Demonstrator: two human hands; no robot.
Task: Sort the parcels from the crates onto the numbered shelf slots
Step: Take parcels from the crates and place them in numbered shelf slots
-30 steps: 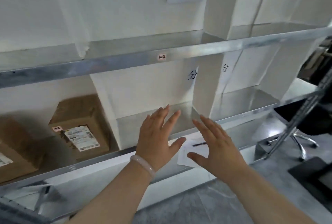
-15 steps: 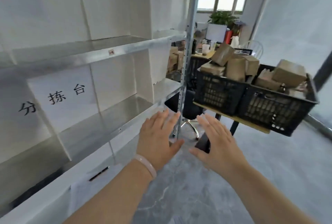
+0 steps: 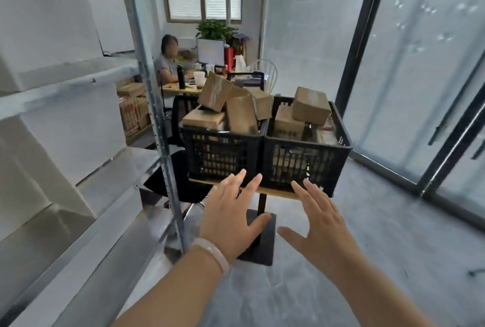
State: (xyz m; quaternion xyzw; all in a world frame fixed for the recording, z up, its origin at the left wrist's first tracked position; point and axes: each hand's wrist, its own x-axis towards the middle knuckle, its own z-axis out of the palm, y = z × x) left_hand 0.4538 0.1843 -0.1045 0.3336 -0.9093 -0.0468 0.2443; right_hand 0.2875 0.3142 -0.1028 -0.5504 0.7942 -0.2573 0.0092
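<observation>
My left hand (image 3: 231, 219) and right hand (image 3: 320, 224) are held out in front of me, palms down. The fingers (image 3: 237, 179) are straight and spread, holding nothing. A pale bracelet (image 3: 212, 252) circles my left wrist.

Straight ahead of my fingertips, and not touched by them, stand two black plastic crates. The left crate (image 3: 220, 153) is in line with my left hand and the right crate (image 3: 301, 156) with my right. They sit side by side, walls touching, on a small wooden table (image 3: 278, 193) with a black pedestal base (image 3: 259, 245).

Brown cardboard parcels (image 3: 241, 114) are heaped in both crates and rise above the rims. Those in the left crate are tilted, and one box (image 3: 311, 106) lies on top in the right crate.

The metal shelf (image 3: 65, 85) with white dividers runs along my left. Beyond the crates a person (image 3: 168, 64) sits at another table with a monitor.
</observation>
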